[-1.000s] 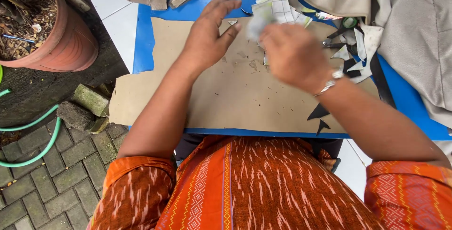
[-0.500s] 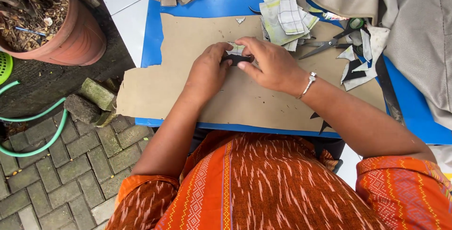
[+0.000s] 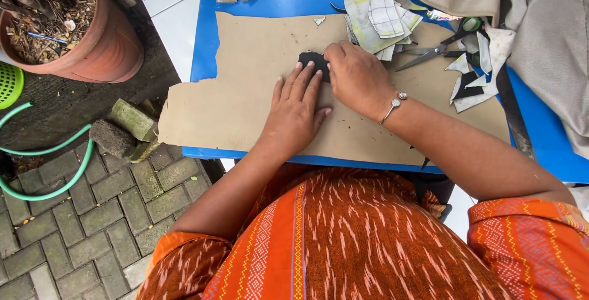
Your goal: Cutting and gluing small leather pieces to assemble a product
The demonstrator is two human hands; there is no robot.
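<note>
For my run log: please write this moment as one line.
left hand: flat on cardboard | right hand: on black piece | scissors: lying right, untouched

Outdoor home craft spot: paving bricks [image 3: 92, 214], plant pot [image 3: 80, 36], fabric scraps [image 3: 380, 21], scissors [image 3: 438, 45].

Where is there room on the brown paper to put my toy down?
The brown paper is bare left of the left hand, out to its torn edge. It is crowded on the right: fabric scraps, scissors and cut pieces.

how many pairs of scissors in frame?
1: the scissors lie on the brown cardboard, right of the right hand, beside the fabric scraps. More could be hidden under the cloth.
</note>
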